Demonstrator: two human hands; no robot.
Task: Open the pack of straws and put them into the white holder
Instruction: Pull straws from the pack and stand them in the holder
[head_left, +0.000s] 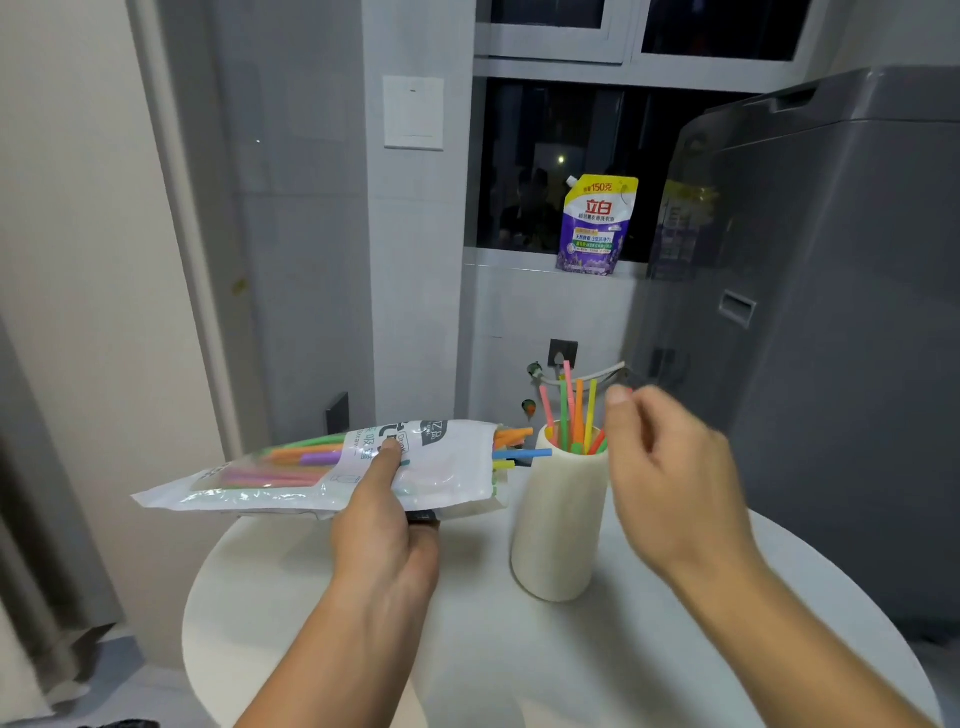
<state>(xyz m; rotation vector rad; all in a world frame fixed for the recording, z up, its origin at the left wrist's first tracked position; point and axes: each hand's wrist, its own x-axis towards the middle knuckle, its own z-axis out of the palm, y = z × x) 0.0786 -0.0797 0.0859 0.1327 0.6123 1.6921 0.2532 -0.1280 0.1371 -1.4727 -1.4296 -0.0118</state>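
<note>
While the left hand (384, 512) holds the pack (332, 467) level, its grip pinching it so the open end faces the holder (558, 519), the right hand (670, 467) hovers beside the standing straws (571, 410), grip loosely spread and empty. The table (649, 649) stays clear toward its near edge.

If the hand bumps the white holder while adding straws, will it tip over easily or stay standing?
The holder looks tall and narrow, so a bump near its rim would probably tip it. The few straws inside stand loose and likely add little weight. The table looks smooth, so a low push may slide it instead.
</note>
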